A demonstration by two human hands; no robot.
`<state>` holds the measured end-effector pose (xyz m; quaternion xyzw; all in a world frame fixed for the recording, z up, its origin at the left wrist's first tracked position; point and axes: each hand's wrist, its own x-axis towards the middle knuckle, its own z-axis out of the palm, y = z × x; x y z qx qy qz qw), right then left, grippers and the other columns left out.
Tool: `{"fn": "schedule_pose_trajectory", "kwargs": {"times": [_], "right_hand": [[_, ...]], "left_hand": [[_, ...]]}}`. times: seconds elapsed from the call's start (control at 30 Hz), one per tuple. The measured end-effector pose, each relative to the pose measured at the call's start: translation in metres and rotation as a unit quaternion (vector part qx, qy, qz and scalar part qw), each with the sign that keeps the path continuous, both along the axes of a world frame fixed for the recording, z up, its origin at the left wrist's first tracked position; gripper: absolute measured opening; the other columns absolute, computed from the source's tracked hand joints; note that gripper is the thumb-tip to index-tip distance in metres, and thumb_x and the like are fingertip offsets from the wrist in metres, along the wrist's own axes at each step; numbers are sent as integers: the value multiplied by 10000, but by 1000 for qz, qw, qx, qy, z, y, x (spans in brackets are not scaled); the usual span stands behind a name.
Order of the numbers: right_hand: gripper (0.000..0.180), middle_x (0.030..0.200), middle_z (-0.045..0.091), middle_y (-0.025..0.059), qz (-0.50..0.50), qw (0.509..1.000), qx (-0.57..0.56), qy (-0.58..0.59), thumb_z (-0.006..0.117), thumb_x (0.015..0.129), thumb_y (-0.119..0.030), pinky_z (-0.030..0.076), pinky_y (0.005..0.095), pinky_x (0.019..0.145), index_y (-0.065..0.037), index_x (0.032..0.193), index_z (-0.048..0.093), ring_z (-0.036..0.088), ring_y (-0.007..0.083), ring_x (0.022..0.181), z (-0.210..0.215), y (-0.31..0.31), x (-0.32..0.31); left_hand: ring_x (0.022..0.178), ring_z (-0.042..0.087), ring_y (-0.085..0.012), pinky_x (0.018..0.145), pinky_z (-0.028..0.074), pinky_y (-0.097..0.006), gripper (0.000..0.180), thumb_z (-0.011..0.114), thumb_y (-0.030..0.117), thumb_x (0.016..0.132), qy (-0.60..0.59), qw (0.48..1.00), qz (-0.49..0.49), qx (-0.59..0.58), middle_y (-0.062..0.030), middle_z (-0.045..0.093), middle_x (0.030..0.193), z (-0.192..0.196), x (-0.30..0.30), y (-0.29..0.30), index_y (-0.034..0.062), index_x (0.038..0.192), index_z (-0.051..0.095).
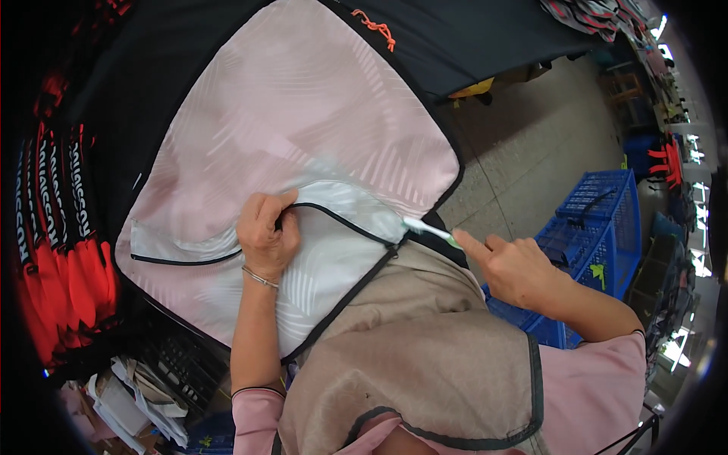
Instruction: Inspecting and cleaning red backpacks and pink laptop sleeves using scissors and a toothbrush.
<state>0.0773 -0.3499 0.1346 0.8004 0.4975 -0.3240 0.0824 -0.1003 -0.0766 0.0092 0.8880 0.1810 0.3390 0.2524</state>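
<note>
A pale pink patterned cloth piece [296,91] with black bound edges lies spread over a black-covered table, its near part hanging toward me. Across it runs a whitish flap [341,201] with black piping, probably a pocket opening. My left hand [265,233] is closed on the piped edge, pinching it up between thumb and fingers. My right hand [519,267] grips a white and green toothbrush [432,230] by its handle. The brush head touches or nearly touches the cloth by the right end of the flap, close to the black edge.
Black straps with red ends [68,280] hang at the left. An orange cord [375,29] lies on the black table cover [447,38]. Blue plastic crates [599,220] stand on the floor to my right. Folded cloth pieces [133,402] are piled at lower left.
</note>
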Motion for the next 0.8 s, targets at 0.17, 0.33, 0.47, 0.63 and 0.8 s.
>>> {"fn": "schedule_pose_trajectory", "kwargs": {"times": [0.17,0.33,0.47,0.63,0.8], "right_hand": [[576,868,661,185,33,999,-28,0,618,817,-136,534,468,671,-160,1377,485,666,397,757,-15,5,7],[416,741,663,148,-25,996,29,77,542,886,-124,512,407,630,-141,1298,599,660,315,695,61,-10,86],[370,714,628,97,-239,928,263,115,503,917,-133,472,335,617,-78,1262,625,594,190,619,61,-2,143],[398,794,639,157,-265,875,403,-19,493,905,-108,491,356,697,-39,1288,579,628,260,712,-12,57,224],[385,879,664,244,-268,841,455,-118,530,875,-93,505,455,788,-40,1251,593,650,415,879,-64,113,288]], "left_hand": [[623,564,-256,552,439,-339,300,604,-104,628,-41,999,11,-11,-96,579,712,10,9,4,56,868,687],[632,560,-175,567,423,-270,282,564,-126,666,-60,993,84,-63,-79,568,706,38,-3,14,5,880,691],[693,553,-109,638,447,-236,236,561,-127,773,-151,977,136,-58,-36,585,774,57,5,55,-5,933,683],[807,591,-110,765,474,-241,171,568,-41,863,-200,954,215,-63,-41,650,882,99,30,153,-21,993,678],[898,616,-156,848,481,-271,275,597,93,921,-145,947,267,-102,-91,678,1037,110,60,225,-40,1159,635]]}}
